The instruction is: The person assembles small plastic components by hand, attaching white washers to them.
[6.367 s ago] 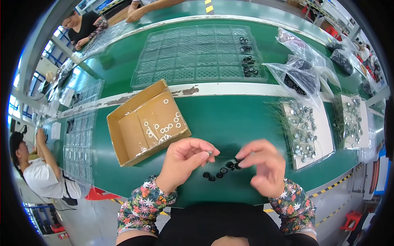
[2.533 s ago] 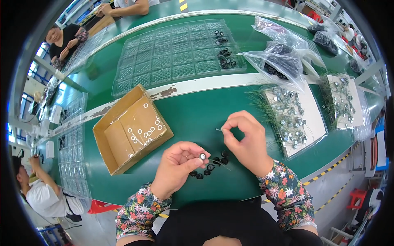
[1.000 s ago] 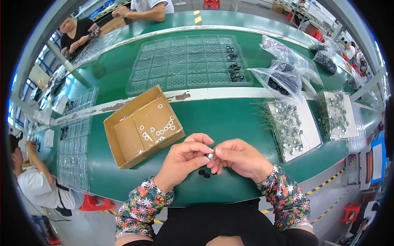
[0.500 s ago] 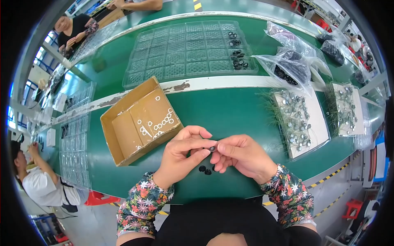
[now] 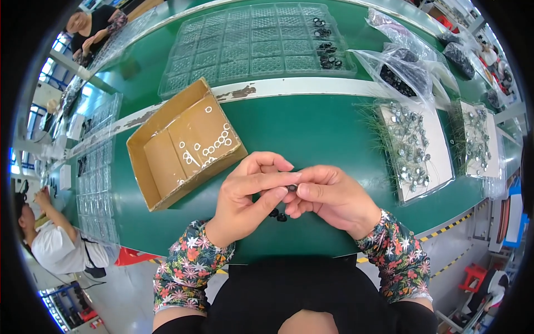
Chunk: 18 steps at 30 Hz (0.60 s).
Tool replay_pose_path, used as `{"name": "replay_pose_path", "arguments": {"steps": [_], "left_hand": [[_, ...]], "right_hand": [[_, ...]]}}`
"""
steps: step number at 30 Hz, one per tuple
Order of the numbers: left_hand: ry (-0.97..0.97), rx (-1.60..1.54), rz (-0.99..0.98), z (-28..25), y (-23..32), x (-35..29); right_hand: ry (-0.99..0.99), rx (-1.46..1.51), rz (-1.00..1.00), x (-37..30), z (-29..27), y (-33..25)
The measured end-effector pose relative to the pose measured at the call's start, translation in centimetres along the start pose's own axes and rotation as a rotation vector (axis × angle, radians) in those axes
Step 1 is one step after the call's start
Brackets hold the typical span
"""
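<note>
Over the green table (image 5: 311, 128), left hand (image 5: 250, 195) and right hand (image 5: 334, 197) together pinch a small black part (image 5: 291, 188).

A green work table (image 5: 311, 128) fills most of the frame, crossed from the left edge to the upper right by a pale, chipped strip (image 5: 289, 87). Left of centre an open cardboard box (image 5: 183, 146) lies on the green surface, with small white rings (image 5: 214, 147) scattered on its bottom. At the top centre, beyond the strip, lies a large clear compartment tray (image 5: 250, 47), with dark parts in a few cells at its right end. Upper right lie clear plastic bags (image 5: 403, 69) of dark parts. At right, two white boards (image 5: 414, 145) carry small metal pieces with thin wires. Near the lower centre a few small black parts (image 5: 278, 215) lie on the table. Further clear trays (image 5: 94, 183) line the left edge.
</note>
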State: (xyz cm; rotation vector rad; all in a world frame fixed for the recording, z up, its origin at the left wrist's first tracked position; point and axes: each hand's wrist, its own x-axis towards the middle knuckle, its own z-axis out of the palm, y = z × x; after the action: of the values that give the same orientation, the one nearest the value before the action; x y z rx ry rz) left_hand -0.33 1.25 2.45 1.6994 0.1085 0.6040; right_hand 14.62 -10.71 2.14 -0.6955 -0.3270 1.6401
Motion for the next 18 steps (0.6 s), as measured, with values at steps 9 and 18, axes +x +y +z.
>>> {"name": "replay_pose_path", "arguments": {"steps": [9, 18], "left_hand": [[0.007, 0.052, -0.180, -1.1, 1.0, -0.3], [-0.509, 0.517, -0.300, -1.8, 1.1, -0.4]], "right_hand": [[-0.048, -0.054, -0.184, -0.4, 0.4, -0.7], [-0.006, -0.082, -0.313, -0.8, -0.3, -2.0]]}}
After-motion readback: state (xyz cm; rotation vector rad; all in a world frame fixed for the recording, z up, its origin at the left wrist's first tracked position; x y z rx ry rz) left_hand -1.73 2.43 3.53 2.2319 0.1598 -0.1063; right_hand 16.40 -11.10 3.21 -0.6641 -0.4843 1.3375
